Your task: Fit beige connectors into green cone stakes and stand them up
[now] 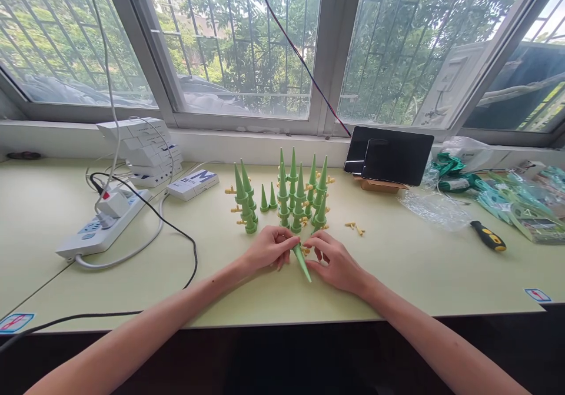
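Near the table's front, my left hand (272, 246) is closed around the wide end of a green plastic cone spike (302, 264), whose tip points down toward me. My right hand (334, 262) is on the spike's right side, its fingers curled close to a small yellow piece (305, 250) at the wide end; whether they pinch it is hard to see. Just beyond my hands stand stacks of similar green spikes (300, 189) with yellow side nozzles. Another stack (241, 192) is at their left, and two short green cones (265, 199) stand between. A few loose yellow nozzles (359, 230) lie to the right.
At left are a power strip (95, 230) with cables, a white box (193, 184) and stacked white boxes (150, 148). A black tablet (392, 155) leans at the back. A screwdriver (488, 236) and plastic bags (525, 203) lie at right.
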Available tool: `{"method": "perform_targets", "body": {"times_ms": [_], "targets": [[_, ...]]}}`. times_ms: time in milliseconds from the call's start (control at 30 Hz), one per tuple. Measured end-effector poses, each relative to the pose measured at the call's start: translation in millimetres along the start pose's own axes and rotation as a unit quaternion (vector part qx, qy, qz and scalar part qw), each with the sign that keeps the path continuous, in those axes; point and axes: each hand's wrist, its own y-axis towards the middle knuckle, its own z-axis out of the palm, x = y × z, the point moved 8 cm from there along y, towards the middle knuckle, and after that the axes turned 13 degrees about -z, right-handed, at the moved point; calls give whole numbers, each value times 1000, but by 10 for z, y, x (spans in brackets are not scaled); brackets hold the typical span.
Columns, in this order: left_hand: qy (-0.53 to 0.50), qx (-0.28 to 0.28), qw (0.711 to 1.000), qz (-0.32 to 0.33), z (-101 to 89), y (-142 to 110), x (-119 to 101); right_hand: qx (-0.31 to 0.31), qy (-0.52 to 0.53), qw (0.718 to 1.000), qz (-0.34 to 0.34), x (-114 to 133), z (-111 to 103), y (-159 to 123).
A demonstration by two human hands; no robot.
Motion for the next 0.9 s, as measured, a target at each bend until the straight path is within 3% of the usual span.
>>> {"method": "perform_targets", "body": {"times_ms": [133, 533, 767, 900], "targets": [[-10, -6, 1000, -18, 4, -9, -9, -8, -4, 1000, -6, -10, 10, -6], [-24, 59, 998, -20, 94, -15, -3, -75, -26, 996, -28, 93, -113, -24], [26, 88, 996, -5, 148, -58, -20, -146, 90, 983, 60, -42, -205, -48], [54, 122, 991, 16, 204, -130, -45, -160, 133, 975, 77, -58, -299, -79]]}}
